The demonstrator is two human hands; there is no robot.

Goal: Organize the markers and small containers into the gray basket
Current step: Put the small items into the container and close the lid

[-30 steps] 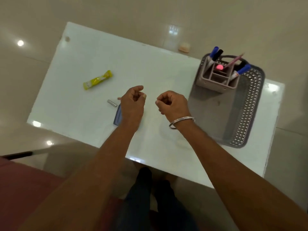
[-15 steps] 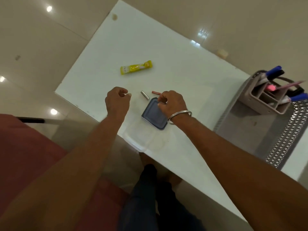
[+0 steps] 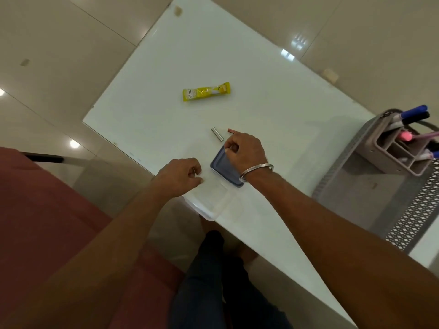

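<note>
Left hand (image 3: 180, 174): fingers curled in a loose fist, nothing seen in it, sitting at the far-left corner of the clear container (image 3: 210, 201); contact unclear. Right hand (image 3: 245, 150): fingers curled over the far end of the blue lid (image 3: 224, 168), can't tell if it actually pinches it. Metal bangle (image 3: 256, 171) on the right wrist.

Blue lid lies flat, touching the clear container's far-right side, both at the near edge of the white table (image 3: 261, 74). Just beyond the right hand: silver cylinder (image 3: 217, 134) and a reddish stick (image 3: 231, 131), partly hidden by the knuckles. Yellow packet (image 3: 206, 91) farther out, well apart.

Gray basket (image 3: 351, 205) on the right of the table, holding a compartment organizer (image 3: 401, 154) at its far end. Blue marker (image 3: 414, 110), black marker (image 3: 420, 116) and pink highlighter (image 3: 406, 136) stand in the organizer.
</note>
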